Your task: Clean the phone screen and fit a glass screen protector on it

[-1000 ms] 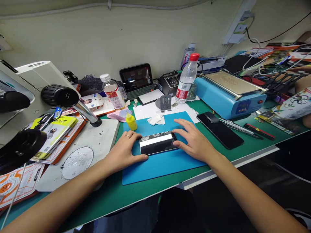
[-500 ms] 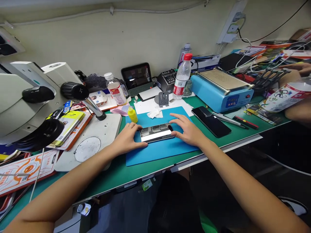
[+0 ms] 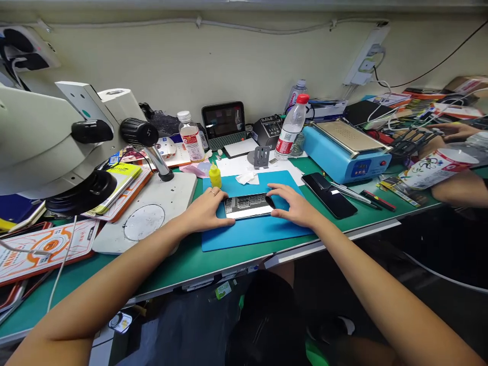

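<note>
On the blue mat (image 3: 244, 238): one phone (image 3: 249, 205), glossy face up, long side running left to right; whether it lies flat or is slightly raised cannot be told. Left hand (image 3: 206, 211): closed about the phone's left end, thumb at the near edge, fingers at the far corner. Right hand (image 3: 295, 206): thumb and forefinger curved about the right end, likewise holding. Gripping by the ends presumably steadies the phone and leaves most of its face uncovered. At the mat's far left corner: yellow bottle (image 3: 215, 176), upright, nozzle up, apparently kept within easy reach. Near the mat's far edge: crumpled tissue (image 3: 247, 178), white. Behind that: grey stand (image 3: 261, 157), upright. Right of the mat: second phone (image 3: 331, 197), dark, probably laid aside from the first; tweezers (image 3: 354, 195) just beside it, parallel, perhaps for quick pick-up. Behind these: blue machine (image 3: 339, 157), metal plate on top. Left of the mat: microscope (image 3: 30, 137) over its pale base (image 3: 177, 195), off to the side, which plausibly gives the arms room. Far right: another person's hand (image 3: 455, 131), among black tools (image 3: 414, 140).
</note>
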{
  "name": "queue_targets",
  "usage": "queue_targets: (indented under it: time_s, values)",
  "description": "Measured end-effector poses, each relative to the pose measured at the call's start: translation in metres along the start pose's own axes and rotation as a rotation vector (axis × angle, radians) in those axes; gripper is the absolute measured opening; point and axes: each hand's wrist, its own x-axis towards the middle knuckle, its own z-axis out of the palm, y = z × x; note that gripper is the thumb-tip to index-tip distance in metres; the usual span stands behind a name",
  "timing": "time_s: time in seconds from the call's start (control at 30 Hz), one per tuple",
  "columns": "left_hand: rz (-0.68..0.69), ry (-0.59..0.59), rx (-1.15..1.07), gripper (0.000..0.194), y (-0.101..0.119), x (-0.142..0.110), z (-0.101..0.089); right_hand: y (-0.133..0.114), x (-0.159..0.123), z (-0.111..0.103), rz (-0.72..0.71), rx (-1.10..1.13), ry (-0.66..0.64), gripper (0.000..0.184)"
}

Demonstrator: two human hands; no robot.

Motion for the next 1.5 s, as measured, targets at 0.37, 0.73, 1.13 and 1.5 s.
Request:
queue_targets:
  time_s: [0.37, 0.73, 1.13, 1.5]
  values:
    - [0.014, -0.107, 0.108, 0.055, 0.008, 0.018, -0.012, 0.01, 0.0, 0.0, 0.008, 0.047, 0.006, 0.069]
    - [0.013, -0.107, 0.196, 0.048, 0.018, 0.026, -0.011, 0.01, -0.001, -0.007, -0.032, -0.037, -0.086, 0.077]
    - [0.016, -0.128, 0.3, 0.052, 0.022, 0.028, -0.01, 0.028, 0.077, -0.037, -0.208, -0.031, -0.5, 0.063]
    - [-0.062, -0.195, 0.28, 0.052, 0.033, 0.032, -0.012, 0.034, 0.077, -0.024, -0.236, 0.072, -0.409, 0.028]
